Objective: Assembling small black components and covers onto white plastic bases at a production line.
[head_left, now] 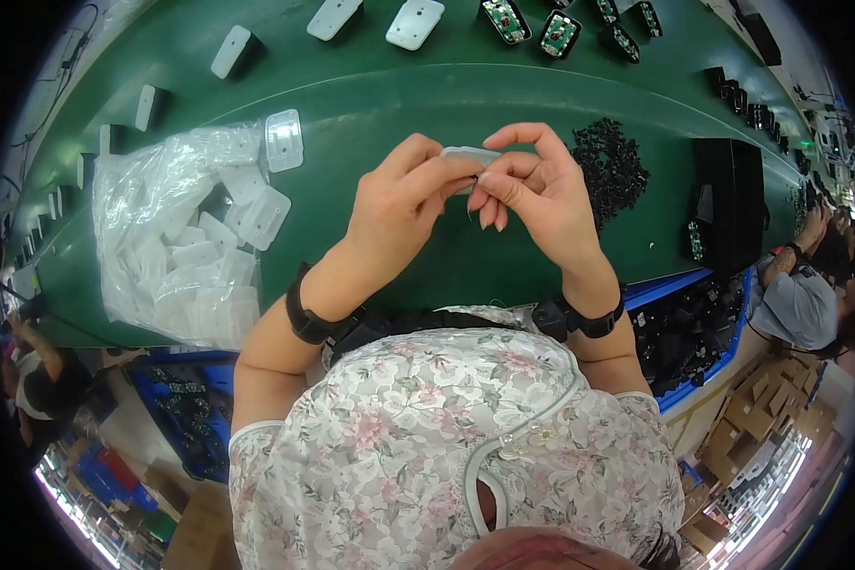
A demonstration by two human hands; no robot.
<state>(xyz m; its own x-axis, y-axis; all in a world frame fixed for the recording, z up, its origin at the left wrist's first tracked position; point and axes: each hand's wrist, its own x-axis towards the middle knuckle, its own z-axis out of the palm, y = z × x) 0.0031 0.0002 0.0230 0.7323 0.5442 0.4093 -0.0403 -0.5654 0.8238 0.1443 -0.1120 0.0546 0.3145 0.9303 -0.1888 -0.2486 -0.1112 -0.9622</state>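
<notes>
A translucent white plastic cover (469,152) is held up between my two hands above the green table. My left hand (401,195) is closed, its thumb and fingers gripping the cover's left side. My right hand (539,193) pinches at the cover's near edge, with the index finger arched over its right end. At the meeting fingertips a small dark piece (475,180) shows; most of it is hidden by the fingers. To the right of my right hand lies a pile of small black parts (608,173).
Left on the table, a clear plastic bag (142,204) spills white covers, with one loose cover (284,141) beside it. White-topped cases (415,24) and open cases with green circuit boards (560,35) line the far side. A black box (729,199) stands right; blue bins (691,328) flank me.
</notes>
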